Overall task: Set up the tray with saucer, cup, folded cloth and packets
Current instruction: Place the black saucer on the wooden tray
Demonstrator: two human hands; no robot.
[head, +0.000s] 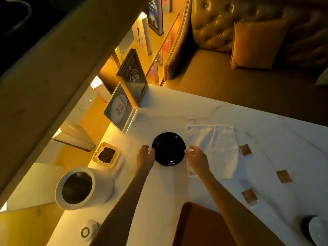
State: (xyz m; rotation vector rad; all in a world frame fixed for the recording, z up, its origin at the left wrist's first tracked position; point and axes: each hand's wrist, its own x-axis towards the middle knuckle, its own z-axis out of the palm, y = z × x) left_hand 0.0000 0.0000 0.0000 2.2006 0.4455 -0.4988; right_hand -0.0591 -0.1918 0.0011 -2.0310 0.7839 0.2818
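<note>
A black saucer lies on the white marble table. My left hand is at its left rim and my right hand at its right rim, fingers apart and touching or nearly touching the edge. A white cloth lies spread flat just right of the saucer, partly under my right hand. Three brown packets are scattered to the right. A brown tray sits at the near edge between my forearms. A cup is at the bottom right corner.
A white cylindrical container stands at the near left, with a glass ashtray behind it. Acrylic sign stands occupy the table's far left corner. A small round white object lies near the front left edge. A leather sofa is beyond the table.
</note>
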